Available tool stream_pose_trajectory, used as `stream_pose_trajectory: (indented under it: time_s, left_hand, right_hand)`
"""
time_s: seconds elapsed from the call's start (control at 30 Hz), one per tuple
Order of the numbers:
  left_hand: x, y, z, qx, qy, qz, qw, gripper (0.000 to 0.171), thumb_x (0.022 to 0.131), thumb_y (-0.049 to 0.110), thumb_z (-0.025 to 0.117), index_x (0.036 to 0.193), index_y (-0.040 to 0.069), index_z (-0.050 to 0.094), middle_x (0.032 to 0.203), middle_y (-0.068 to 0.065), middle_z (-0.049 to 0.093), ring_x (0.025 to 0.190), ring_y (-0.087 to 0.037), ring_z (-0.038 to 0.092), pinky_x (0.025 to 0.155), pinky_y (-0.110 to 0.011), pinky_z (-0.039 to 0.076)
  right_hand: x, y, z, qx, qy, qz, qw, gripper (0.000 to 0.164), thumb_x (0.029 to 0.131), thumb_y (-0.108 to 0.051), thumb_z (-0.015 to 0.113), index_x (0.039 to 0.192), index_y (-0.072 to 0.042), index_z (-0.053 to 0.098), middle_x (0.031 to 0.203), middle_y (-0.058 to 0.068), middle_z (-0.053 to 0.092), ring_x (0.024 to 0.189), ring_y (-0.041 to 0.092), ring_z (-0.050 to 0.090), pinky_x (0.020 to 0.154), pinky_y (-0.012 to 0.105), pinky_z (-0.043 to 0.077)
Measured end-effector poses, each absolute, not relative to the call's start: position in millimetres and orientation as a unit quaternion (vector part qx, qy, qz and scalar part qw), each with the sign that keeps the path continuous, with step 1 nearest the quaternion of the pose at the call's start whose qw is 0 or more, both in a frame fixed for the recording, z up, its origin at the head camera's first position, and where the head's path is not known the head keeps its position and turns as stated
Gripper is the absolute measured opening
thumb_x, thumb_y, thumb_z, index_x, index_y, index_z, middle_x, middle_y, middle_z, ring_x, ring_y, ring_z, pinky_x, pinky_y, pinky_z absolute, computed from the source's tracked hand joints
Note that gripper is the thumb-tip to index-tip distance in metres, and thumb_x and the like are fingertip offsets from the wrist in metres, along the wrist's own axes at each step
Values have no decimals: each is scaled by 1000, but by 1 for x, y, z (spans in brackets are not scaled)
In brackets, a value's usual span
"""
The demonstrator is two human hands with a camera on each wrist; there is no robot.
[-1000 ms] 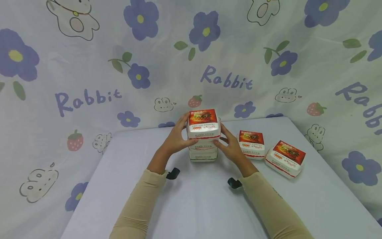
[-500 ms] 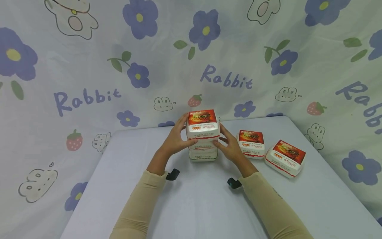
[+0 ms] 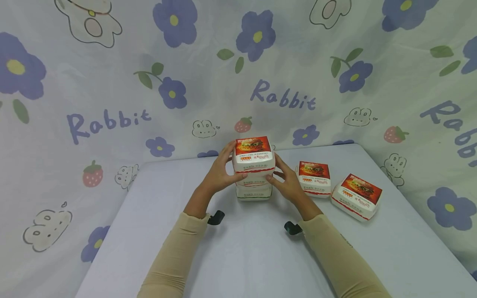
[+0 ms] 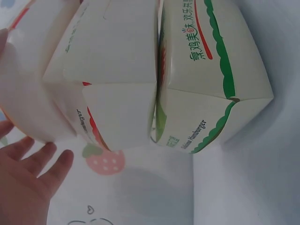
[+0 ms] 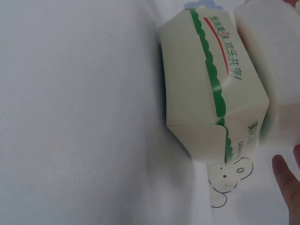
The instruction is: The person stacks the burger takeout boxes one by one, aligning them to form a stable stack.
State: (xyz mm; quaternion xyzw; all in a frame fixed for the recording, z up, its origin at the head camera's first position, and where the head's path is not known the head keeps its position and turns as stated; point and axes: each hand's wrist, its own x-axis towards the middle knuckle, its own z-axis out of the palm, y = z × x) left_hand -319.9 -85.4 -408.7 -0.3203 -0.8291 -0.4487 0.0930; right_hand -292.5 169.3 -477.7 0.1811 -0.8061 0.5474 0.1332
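Observation:
Two paper burger boxes form the lower part of a stack in the middle of the table: a green-trimmed box [image 4: 220, 51] at the bottom and a red-trimmed box [image 4: 108, 51] above it. On top sits another burger box [image 3: 253, 157] with a burger picture on its red lid. My left hand [image 3: 220, 171] grips this top box from the left, thumb at its lower front edge. From the right my right hand [image 3: 288, 182] holds it the same way. Several left fingers [image 4: 56, 173] show beside the stack in the left wrist view; the far fingers are partly hidden in the head view.
Two more burger boxes lie to the right: one box [image 3: 314, 179] close to my right hand, another box [image 3: 356, 197] turned at an angle. A white cloth covers the table [image 3: 253, 256]. Behind stands a patterned curtain [image 3: 208, 54].

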Motion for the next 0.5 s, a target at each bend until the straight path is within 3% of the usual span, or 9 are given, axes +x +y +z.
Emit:
stream_pose_trajectory:
  time_s: [0.5]
  left_hand:
    - [-319, -85, -409, -316, -835, -440, 93, 102, 76, 40, 81, 156, 20, 21, 160, 6, 16, 143, -14, 21, 107, -40, 38]
  right_hand:
    - [-292, 170, -477, 167, -812, 546, 122, 84, 89, -46, 67, 156, -32, 20, 155, -12, 29, 139, 23, 34, 103, 49, 42]
